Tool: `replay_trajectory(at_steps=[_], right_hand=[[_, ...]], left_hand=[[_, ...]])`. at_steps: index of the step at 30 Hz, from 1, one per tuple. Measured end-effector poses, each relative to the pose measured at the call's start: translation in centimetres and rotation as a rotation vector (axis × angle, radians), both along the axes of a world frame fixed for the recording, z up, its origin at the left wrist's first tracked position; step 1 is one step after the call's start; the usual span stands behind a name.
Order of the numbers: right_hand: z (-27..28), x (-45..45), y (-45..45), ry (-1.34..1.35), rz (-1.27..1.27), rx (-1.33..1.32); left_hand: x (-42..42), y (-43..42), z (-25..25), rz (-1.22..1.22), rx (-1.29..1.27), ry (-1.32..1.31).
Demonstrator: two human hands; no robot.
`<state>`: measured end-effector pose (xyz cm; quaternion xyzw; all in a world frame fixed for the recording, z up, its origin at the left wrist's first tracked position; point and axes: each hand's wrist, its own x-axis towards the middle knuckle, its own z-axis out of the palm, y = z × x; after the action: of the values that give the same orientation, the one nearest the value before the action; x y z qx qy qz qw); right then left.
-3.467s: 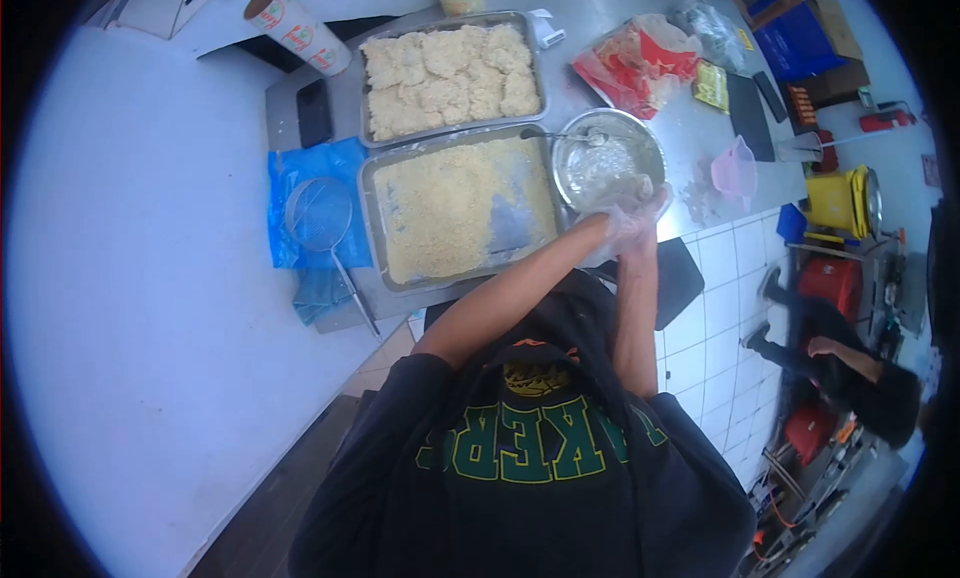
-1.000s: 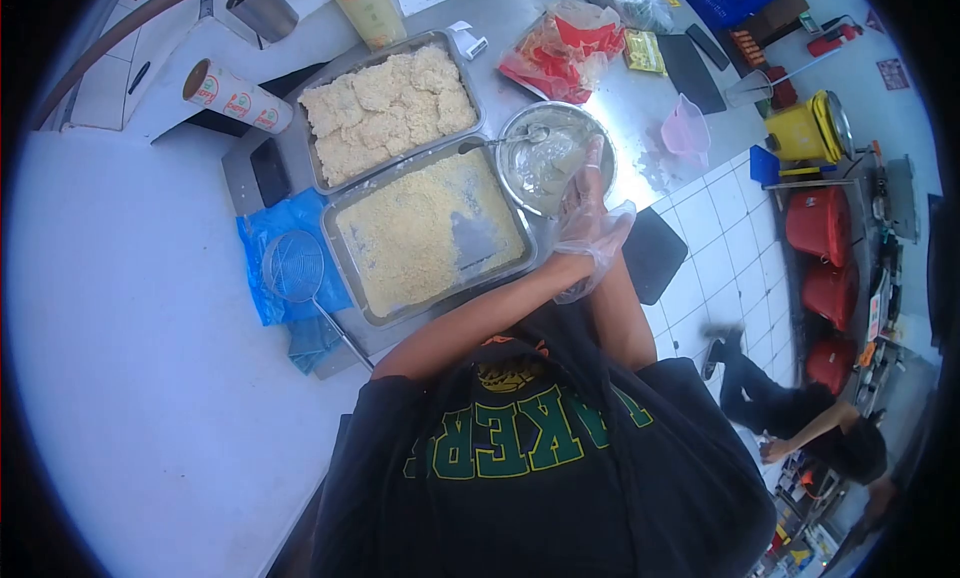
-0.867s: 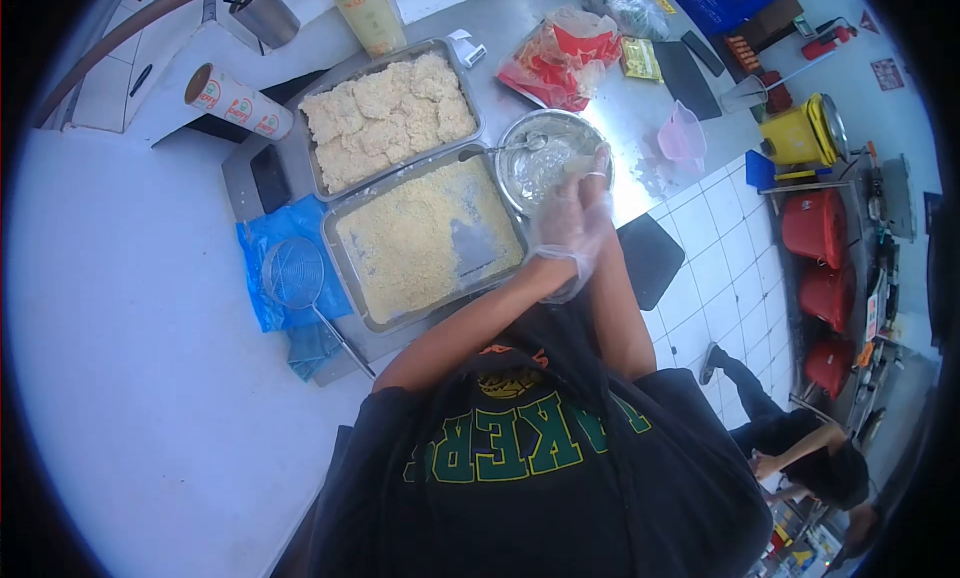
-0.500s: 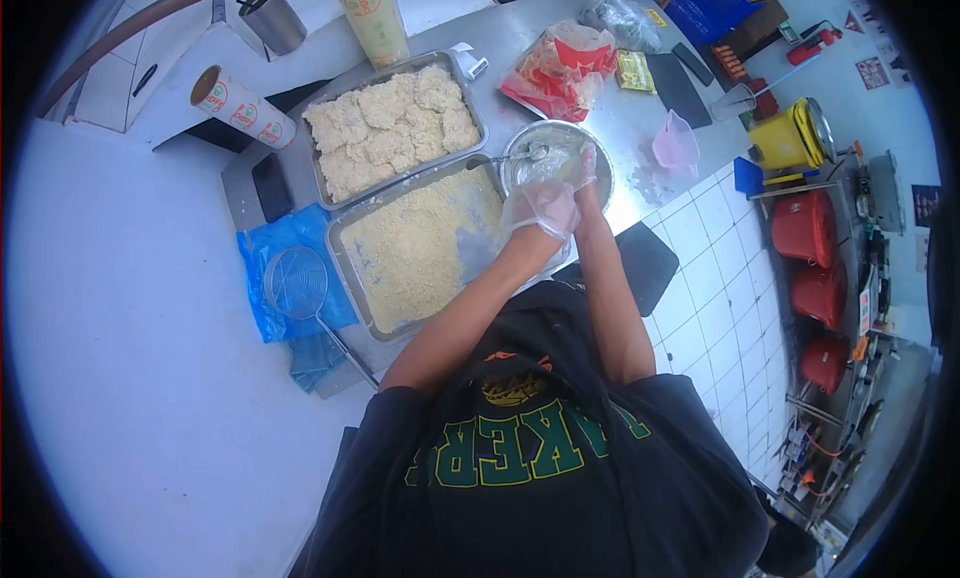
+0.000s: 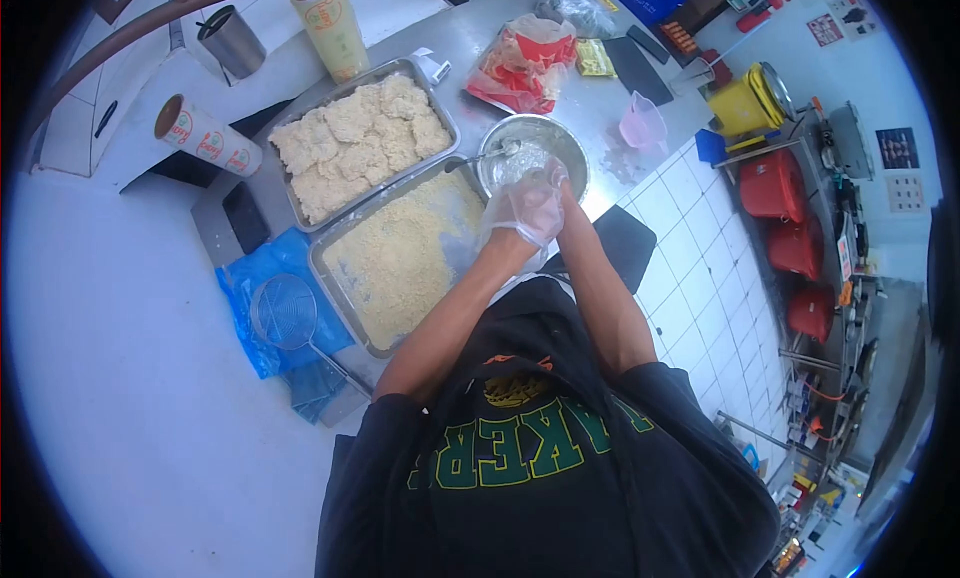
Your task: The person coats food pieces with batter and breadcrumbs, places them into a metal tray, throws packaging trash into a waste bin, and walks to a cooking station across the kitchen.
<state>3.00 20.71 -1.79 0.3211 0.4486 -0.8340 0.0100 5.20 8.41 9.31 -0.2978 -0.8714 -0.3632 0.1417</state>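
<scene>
Over the near edge of a metal bowl (image 5: 577,143), my left hand (image 5: 520,210) and my right hand (image 5: 556,183) are brought together. A loose clear plastic glove covers my left hand, and thin plastic also shows around my right. The fingers of both look curled in against each other; whatever is between them is hidden. Inside the bowl is a whitish wet layer, with a metal spoon (image 5: 490,158) leaning over its left rim. Left of the bowl, a metal tray (image 5: 330,290) holds pale yellow crumbs. Behind it, another tray (image 5: 452,128) is filled with crumb-coated pieces.
A wire strainer (image 5: 284,312) lies on a blue plastic bag (image 5: 243,293) at the left. Paper cups (image 5: 332,28) and a steel tumbler (image 5: 232,44) stand behind the trays. A red-and-clear bag (image 5: 525,66) and a pink jug (image 5: 643,125) are on the steel table (image 5: 605,78).
My hands have drawn closer together, with the right moving down and in against the left over the bowl's near side. The whole view has shifted slightly.
</scene>
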Motion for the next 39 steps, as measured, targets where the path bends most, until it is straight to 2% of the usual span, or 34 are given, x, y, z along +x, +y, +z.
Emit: replay_trajectory(at_steps=[1, 3, 4, 6, 7, 9, 13, 15, 18, 20, 22, 24, 26, 27, 28, 29, 30, 32, 34, 36, 37, 38, 39], right_hand=[[-0.3, -0.2, 0.3, 0.078, -0.035, 0.07], [0.3, -1.9, 1.8, -0.167, 0.015, -0.197], [0.8, -2.1, 1.9, -0.161, 0.01, -0.201], [3.6, -2.2, 1.3, -0.128, 0.18, -0.154], [3.0, -2.5, 1.8, -0.127, 0.176, -0.164], [1.8, -3.0, 2.5, -0.173, 0.277, 0.096], [3.2, -2.7, 2.9, -0.221, 0.294, 0.109], [2.1, -3.0, 4.3, -0.187, 0.318, -0.135], [1.4, -3.5, 5.4, -0.273, 0.264, -0.184], [2.1, -3.3, 6.2, -0.34, 0.319, -0.267], [5.6, -2.3, 5.7, -0.199, 0.38, -0.402], [4.2, -2.8, 5.8, -0.21, 0.33, -0.376], [2.6, -3.5, 6.4, -0.212, 0.288, -0.351], [2.1, -4.1, 6.8, -0.166, 0.338, -0.299], [1.6, -5.0, 7.3, -0.118, 0.388, -0.244], [2.9, -6.0, 7.6, -0.109, 0.396, -0.241], [5.5, -7.1, 7.8, -0.041, 0.395, -0.157], [8.3, -9.7, 9.0, 0.034, 0.403, -0.065], [9.5, -13.4, 10.0, 0.336, 0.475, 0.159], [15.1, -17.2, 10.3, 0.331, 0.406, 0.03], [15.3, -19.8, 11.3, 0.416, 0.545, 0.34], [15.2, -22.5, 12.7, 0.496, 0.676, 0.655], [15.9, -24.9, 13.7, 0.5, 0.686, 0.652]], left_hand=[[0.0, -0.1, 0.2, -0.039, 0.018, 0.05], [-0.2, -0.5, -1.0, -0.11, 0.021, 0.041], [-0.1, -0.3, -1.8, -0.18, 0.022, 0.024], [0.2, 0.3, -2.0, -0.169, -0.005, 0.03], [0.4, 0.7, -2.2, -0.153, -0.027, 0.024], [0.0, 1.8, -2.4, -0.192, -0.028, 0.032], [-0.5, 4.2, -1.7, -0.227, -0.066, 0.058], [-0.5, 5.1, 0.2, -0.172, -0.07, -0.025], [-0.2, 6.5, -0.3, -0.108, -0.041, -0.15], [-0.3, 7.2, -0.2, -0.119, 0.094, -0.203], [-0.6, 7.8, 1.4, -0.121, 0.033, -0.196], [-0.5, 8.4, 1.8, -0.122, -0.016, -0.179], [-0.2, 8.4, 1.5, -0.079, -0.03, -0.379], [-0.3, 8.1, 1.8, -0.069, -0.032, -0.375], [-0.5, 7.6, 2.1, -0.114, -0.103, -0.519], [-0.9, 7.1, 2.4, -0.16, -0.17, -0.661], [-1.5, 6.6, 3.1, -0.154, -0.165, -0.65], [-2.9, 5.3, 5.0, -0.028, 0.296, -0.956], [-5.2, 3.2, 3.8, 0.051, 0.381, -0.862], [-8.0, 2.2, 3.7, 0.277, 0.545, -0.935], [-9.6, 1.7, 2.9, 0.288, 0.549, -0.929], [-11.1, 1.1, 1.5, 0.34, 0.763, -1.029], [-12.6, 0.9, 0.1, 0.388, 0.982, -1.122]])
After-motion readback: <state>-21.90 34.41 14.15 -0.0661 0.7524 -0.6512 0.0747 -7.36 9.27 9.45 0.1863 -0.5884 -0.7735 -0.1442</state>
